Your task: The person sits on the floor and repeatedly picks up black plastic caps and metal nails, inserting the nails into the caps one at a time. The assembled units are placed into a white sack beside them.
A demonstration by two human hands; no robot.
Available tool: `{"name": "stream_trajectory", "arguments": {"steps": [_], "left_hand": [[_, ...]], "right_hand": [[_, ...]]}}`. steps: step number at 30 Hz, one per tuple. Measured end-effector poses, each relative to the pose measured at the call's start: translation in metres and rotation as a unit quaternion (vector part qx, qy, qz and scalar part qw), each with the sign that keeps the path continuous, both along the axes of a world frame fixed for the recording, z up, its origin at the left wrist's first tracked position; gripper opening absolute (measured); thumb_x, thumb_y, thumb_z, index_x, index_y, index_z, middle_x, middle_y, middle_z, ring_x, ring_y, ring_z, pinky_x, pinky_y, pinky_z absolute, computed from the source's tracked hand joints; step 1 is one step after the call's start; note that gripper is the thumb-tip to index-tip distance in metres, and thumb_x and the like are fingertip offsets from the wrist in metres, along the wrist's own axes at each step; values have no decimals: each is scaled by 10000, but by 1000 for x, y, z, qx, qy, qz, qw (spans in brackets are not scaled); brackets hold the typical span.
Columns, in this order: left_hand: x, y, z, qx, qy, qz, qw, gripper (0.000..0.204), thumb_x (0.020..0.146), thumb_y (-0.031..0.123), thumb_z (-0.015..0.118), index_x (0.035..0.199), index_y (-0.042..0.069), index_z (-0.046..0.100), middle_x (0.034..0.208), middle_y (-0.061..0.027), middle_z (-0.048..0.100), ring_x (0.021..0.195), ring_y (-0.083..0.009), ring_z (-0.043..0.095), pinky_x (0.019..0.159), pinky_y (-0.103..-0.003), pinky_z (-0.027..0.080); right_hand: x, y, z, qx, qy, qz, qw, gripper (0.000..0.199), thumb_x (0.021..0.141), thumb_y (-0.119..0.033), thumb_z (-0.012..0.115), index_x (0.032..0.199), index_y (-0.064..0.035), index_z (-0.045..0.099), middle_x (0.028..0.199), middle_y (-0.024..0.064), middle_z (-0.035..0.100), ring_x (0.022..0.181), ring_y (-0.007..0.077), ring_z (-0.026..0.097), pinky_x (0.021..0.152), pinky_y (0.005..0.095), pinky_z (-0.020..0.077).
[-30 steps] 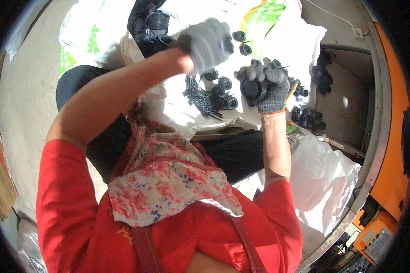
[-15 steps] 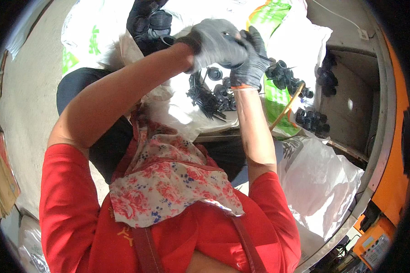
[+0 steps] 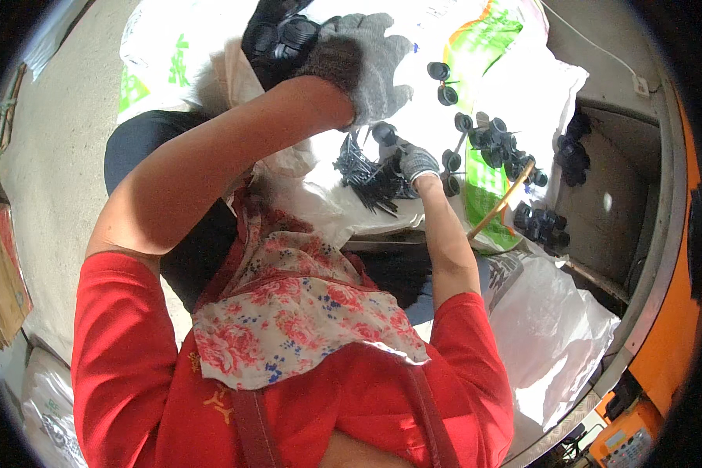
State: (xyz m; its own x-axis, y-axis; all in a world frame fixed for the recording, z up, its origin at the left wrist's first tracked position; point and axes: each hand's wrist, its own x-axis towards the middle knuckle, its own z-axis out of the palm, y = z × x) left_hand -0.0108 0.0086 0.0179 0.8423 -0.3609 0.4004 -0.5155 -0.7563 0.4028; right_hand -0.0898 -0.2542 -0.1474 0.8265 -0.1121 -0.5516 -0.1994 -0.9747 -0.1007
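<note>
My left hand (image 3: 373,66), in a grey knit glove, is open with its fingers spread above the white sacking. It is empty as far as I can see, beside a dark bag of black ribbed round parts (image 3: 296,35). My right hand (image 3: 419,162), also gloved, reaches into a small heap of black plastic caps (image 3: 384,134) and is at its right side. Its fingertips are lost among the dark parts. Thin black strips (image 3: 363,175) lie in a bundle to its left. Above it, a joined pair of black caps (image 3: 443,83) rests on the sack.
More black caps (image 3: 495,144) cluster to the right, by a tan stick (image 3: 501,201). Others hang near the sack's right edge (image 3: 540,225), beside a grey recess (image 3: 612,156). Crumpled clear plastic (image 3: 550,320) lies at the lower right, near an orange device (image 3: 628,444).
My hands were together at a black part and have parted. The right has dropped down to the heap; the left has opened. A joined pair of caps now shows where they were.
</note>
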Motion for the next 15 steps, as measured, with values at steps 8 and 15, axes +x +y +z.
{"name": "stream_trajectory", "arguments": {"steps": [8, 15], "left_hand": [[-29, -28, -20, -25, 102, -30, 994, 570, 743, 344, 661, 1208, 46, 519, 1295, -210, 448, 1210, -353, 418, 1009, -420, 340], [-18, -37, -17, 77, 296, -251, 918, 353, 808, 365, 568, 980, 72, 662, 1022, -116, 633, 899, -289, 611, 823, -346, 468]], "right_hand": [[-27, 20, 119, 71, -180, 47, 980, 210, 814, -206, 524, 900, -43, 625, 814, 207, 631, 784, 367, 611, 707, 424, 492], [-54, 27, 175, 322, -315, -36, 892, 455, 782, -252, 677, 1092, 48, 533, 1060, 211, 554, 1024, 264, 539, 890, 369, 433]]}}
